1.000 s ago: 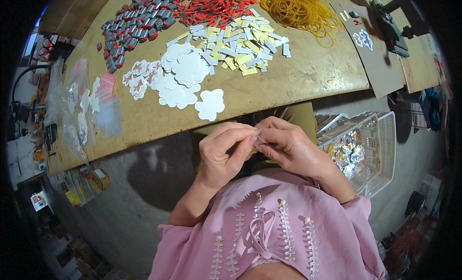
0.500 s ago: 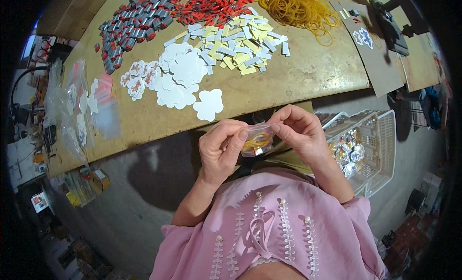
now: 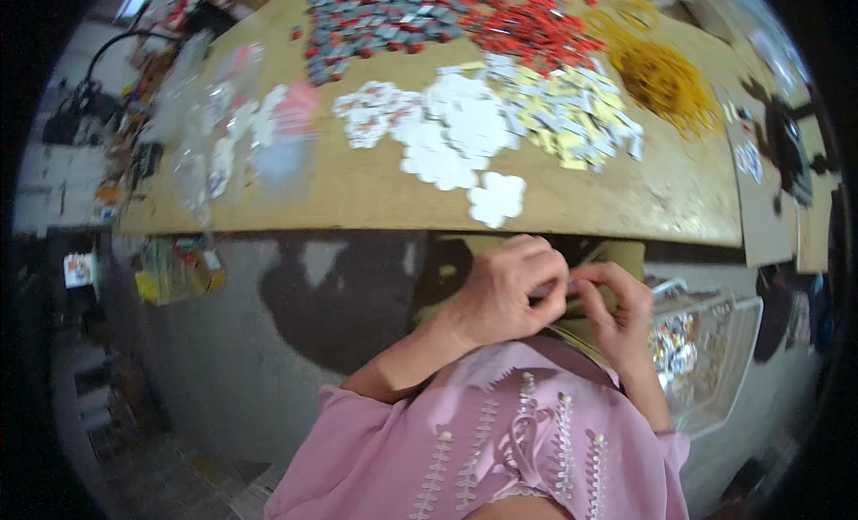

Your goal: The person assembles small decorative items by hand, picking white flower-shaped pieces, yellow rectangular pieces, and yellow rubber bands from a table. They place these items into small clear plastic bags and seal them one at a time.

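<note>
Seen from my remote station through the head camera: the table [image 3: 617, 198], largest, spans the upper view, its near edge just beyond the hands. The pink shirt [image 3: 572, 484] fills the lower middle. A white basket [image 3: 720, 341] stands at right, below table level, holding shiny packets [image 3: 675, 346]. Along the table's far side I note, left to right, grey-and-red pieces [image 3: 384, 24], red pieces [image 3: 527, 29] and yellow bands [image 3: 661, 78]. Nearer lie yellow and grey strips [image 3: 572, 118], overlapping the right edge of the white cards [image 3: 460, 127]. Next in size are my wearer's hands, both narrow, over the lap: the left hand [image 3: 518, 288] has its fingers curled toward the thumb, and the right hand [image 3: 621, 310] has forefinger and thumb drawn together. Printed cards [image 3: 375, 113] touch the white pile's left side; one white card [image 3: 496, 199] lies toward the near edge. Smallest is the item [image 3: 574, 288] pinched between the two hands' fingertips, blurred and mostly covered; I cannot tell its shape.
</note>
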Tool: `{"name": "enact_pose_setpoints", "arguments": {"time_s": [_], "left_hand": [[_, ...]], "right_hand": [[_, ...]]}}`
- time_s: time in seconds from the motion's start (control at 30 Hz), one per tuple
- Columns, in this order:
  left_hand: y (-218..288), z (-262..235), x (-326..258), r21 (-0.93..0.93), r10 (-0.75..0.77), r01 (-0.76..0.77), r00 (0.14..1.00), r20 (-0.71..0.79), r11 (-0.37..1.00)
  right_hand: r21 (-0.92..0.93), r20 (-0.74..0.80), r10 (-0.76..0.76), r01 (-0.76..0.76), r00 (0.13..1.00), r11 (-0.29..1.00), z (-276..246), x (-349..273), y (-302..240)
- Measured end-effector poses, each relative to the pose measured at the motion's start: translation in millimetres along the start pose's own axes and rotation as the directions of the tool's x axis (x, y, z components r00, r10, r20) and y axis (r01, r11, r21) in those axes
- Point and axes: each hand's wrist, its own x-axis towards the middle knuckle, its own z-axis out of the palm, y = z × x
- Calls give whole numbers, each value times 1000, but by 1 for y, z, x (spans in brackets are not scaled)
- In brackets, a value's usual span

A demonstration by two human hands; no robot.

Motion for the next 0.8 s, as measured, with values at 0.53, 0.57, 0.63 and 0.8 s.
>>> {"name": "enact_pose_setpoints", "arguments": {"time_s": [0.53,0.57,0.63,0.8], "left_hand": [[-64,-167,-29,764,137,395,840,-525,510],[-82,-184,-33,820,162,401,852,-498,408],[-111,-206,-40,896,196,397,880,-434,198],[-106,-202,-49,732,91,336,875,-476,593]], "right_hand": [[-171,-124,423,-439,898,882,-161,-76,142],[-419,-84,417,-412,905,809,-174,-86,159],[-716,-115,412,-363,904,596,-201,-135,228],[-883,-123,601,-364,789,297,-187,-167,255]]}}
